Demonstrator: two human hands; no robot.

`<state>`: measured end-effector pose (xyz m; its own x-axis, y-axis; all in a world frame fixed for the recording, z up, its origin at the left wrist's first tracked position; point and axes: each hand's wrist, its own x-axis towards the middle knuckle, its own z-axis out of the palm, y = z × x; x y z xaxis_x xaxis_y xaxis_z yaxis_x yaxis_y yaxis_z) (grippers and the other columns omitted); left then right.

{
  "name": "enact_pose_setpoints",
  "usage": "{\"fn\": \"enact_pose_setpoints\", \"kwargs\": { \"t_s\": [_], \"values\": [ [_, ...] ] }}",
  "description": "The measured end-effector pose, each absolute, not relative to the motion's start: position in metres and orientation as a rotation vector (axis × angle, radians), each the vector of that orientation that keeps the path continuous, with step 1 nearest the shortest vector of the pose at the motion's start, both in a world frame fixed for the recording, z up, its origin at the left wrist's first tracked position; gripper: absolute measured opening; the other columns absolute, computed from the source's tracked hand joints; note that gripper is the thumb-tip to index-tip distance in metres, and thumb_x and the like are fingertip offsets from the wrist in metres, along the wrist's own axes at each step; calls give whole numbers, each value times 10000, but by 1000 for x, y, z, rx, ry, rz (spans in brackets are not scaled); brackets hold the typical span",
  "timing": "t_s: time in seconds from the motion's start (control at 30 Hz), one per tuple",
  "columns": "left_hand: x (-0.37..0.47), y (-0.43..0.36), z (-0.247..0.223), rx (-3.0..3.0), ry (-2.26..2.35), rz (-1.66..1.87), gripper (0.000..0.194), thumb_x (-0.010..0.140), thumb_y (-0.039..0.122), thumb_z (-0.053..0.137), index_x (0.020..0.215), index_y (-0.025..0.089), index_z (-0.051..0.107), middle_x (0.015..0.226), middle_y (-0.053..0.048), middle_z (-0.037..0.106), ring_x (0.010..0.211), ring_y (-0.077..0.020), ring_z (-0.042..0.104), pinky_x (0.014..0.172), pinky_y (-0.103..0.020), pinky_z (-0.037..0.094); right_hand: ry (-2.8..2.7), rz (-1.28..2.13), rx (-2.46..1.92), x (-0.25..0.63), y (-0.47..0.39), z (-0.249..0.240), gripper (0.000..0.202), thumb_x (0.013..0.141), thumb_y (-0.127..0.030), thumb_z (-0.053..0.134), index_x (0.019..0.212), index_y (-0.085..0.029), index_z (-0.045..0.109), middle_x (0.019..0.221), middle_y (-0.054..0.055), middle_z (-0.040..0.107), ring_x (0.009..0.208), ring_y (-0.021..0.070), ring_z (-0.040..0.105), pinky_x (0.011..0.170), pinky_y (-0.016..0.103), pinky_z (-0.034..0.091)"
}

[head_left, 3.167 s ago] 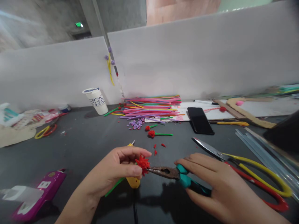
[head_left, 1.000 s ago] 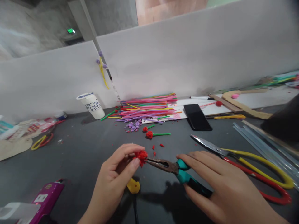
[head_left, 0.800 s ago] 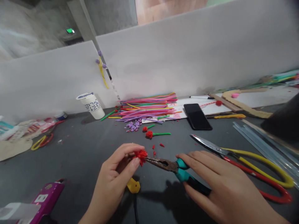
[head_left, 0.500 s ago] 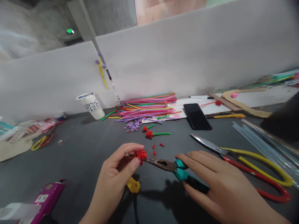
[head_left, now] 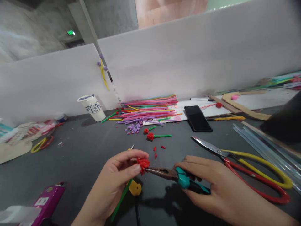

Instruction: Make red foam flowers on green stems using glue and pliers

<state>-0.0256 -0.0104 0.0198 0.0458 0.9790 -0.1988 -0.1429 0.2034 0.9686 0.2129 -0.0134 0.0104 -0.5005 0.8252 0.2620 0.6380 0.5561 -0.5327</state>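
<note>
Between thumb and fingers, my left hand pinches a fuzzy red flower head. A green stem slants down below that hand, its top hidden by the fingers. My right hand is closed around the teal and black handles of long-nose pliers. The pliers' rusty jaws look nearly shut, with their tip touching the red flower's right side. Partly behind my left hand lies a yellow tool with a black cord. Small red scraps lie just beyond the flower.
Large scissors with yellow and red handles lie at right, near a phone. Two red flowers with green stems, purple bits and colourful pipe cleaners lie farther back. A paper cup stands left; a purple glue gun lies front left.
Both hands have lowered slightly, and the flower has come down with them. The green stem now shows below my left hand. My right hand's fingers have wrapped more tightly around the plier handles.
</note>
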Motion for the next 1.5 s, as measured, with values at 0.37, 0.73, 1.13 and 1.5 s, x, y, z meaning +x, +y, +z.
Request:
{"fn": "enact_pose_setpoints", "kwargs": {
  "t_s": [0.37, 0.73, 1.13, 1.5],
  "values": [
    [-31, -6, 17, 956, 1131, 1017, 226, 656, 231, 838, 881, 225, 825, 852, -24, 780, 761, -130, 634, 684, -167, 469, -2302, -362, -886, 218, -12, 1, 253, 876, -130, 490, 1066, -113, 657, 907, 88, 740, 741, 214, 652, 652, 344, 543],
    [-30, -5, 19, 968, 1132, 1021, 199, 686, 221, 816, 884, 227, 822, 885, -25, 795, 782, -135, 647, 700, -171, 480, -2342, -511, -854, 221, -11, 2, 279, 882, -158, 509, 1129, -90, 618, 926, 106, 721, 772, 235, 626, 662, 372, 494],
    [-24, -12, 23, 964, 1052, 1338, 205, 683, 262, 832, 886, 265, 811, 875, -29, 784, 689, -147, 649, 648, -224, 538, -2021, 97, -1103, 222, -11, 7, 286, 821, -179, 530, 1092, -238, 600, 1021, 61, 659, 901, 225, 646, 739, 320, 520],
    [-16, -20, 4, 1457, 1080, 1588, 207, 813, 184, 715, 963, 317, 767, 1052, -16, 645, 925, -159, 646, 786, -193, 522, -1431, 1621, -952, 178, -7, 30, 234, 649, -273, 641, 866, -195, 604, 840, 10, 642, 774, 158, 586, 700, 254, 461]
  ]
}}
